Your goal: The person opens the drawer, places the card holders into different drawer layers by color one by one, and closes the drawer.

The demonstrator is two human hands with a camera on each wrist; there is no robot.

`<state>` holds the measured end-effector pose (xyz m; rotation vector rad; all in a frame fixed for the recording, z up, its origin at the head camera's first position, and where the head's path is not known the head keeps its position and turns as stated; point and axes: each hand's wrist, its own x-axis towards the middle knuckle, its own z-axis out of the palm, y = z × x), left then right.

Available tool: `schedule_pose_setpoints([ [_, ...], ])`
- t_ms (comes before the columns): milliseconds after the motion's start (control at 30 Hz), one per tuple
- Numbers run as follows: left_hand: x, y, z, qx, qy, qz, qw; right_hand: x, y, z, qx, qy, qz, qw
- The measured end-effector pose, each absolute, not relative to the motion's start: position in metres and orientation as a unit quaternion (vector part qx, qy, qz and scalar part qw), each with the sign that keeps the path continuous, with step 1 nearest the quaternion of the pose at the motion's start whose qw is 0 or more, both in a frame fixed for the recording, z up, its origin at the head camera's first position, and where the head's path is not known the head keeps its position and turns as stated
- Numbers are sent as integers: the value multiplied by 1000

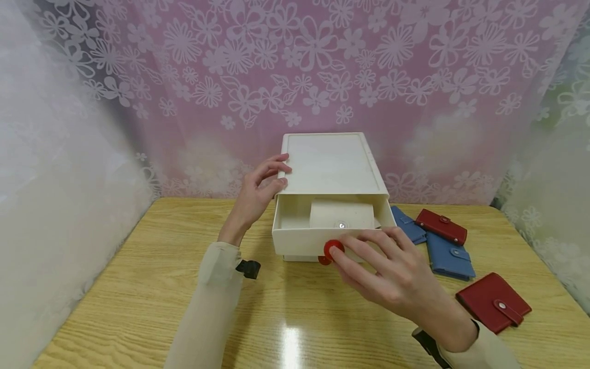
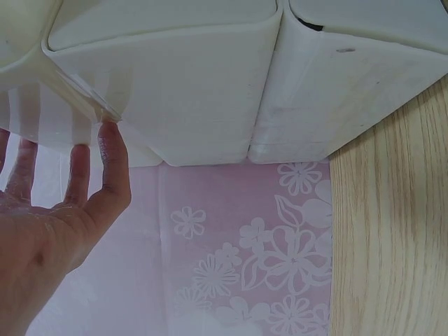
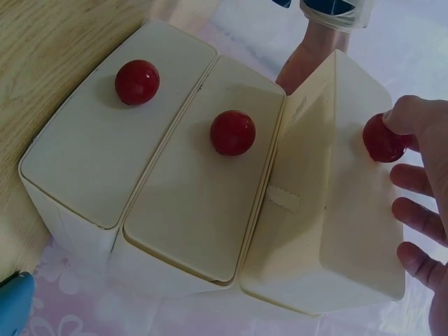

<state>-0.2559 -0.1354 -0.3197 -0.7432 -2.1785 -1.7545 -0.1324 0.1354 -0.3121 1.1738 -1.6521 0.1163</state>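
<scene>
A small white drawer cabinet [image 1: 329,161] stands at the back of the table, its top drawer [image 1: 297,242] pulled out. My right hand [image 1: 392,271] pinches the red round knob [image 1: 334,249] on that drawer between thumb and index finger, the other fingers spread by the drawer front. Inside the drawer lies a cream wallet-like item [image 1: 341,211] with a metal snap. Against the cabinet's upper left edge rests my left hand [image 1: 259,185], fingertips touching it. The right wrist view shows the two lower drawers closed, with red knobs [image 3: 232,133] on their fronts.
Right of the cabinet lie two blue wallets [image 1: 449,256], partly overlapped by a long red wallet [image 1: 441,226]. Nearer, a square red wallet [image 1: 495,302] lies by my right wrist. A flowered pink curtain [image 1: 318,77] hangs behind the wooden table [image 1: 152,287].
</scene>
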Motion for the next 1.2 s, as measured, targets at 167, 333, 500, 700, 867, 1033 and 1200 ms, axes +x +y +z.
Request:
schedule_pose_setpoints([
  [167,-255,-135,-319,-251,-750,-600,122,-133,136,-313,491,-697,43,521],
  [333,-255,-136,-319,-251,-749,-600,123,-133,137,-315,489,-705,46,512],
  [500,-255,-135,-320,-249,-749,-602,122,-134,137,-316,483,-714,56,503],
  [700,-255,-135,-320,-247,-749,-602,122,-135,136,-316,478,-720,64,499],
  [867,-256,-135,-320,-248,-747,-605,122,-137,135,-315,477,-721,73,497],
  [1033,-256,-135,-320,-251,-743,-609,121,-139,134,-316,474,-724,79,495],
  [1200,-257,-135,-321,-257,-739,-610,124,-141,133,-318,470,-726,83,496],
])
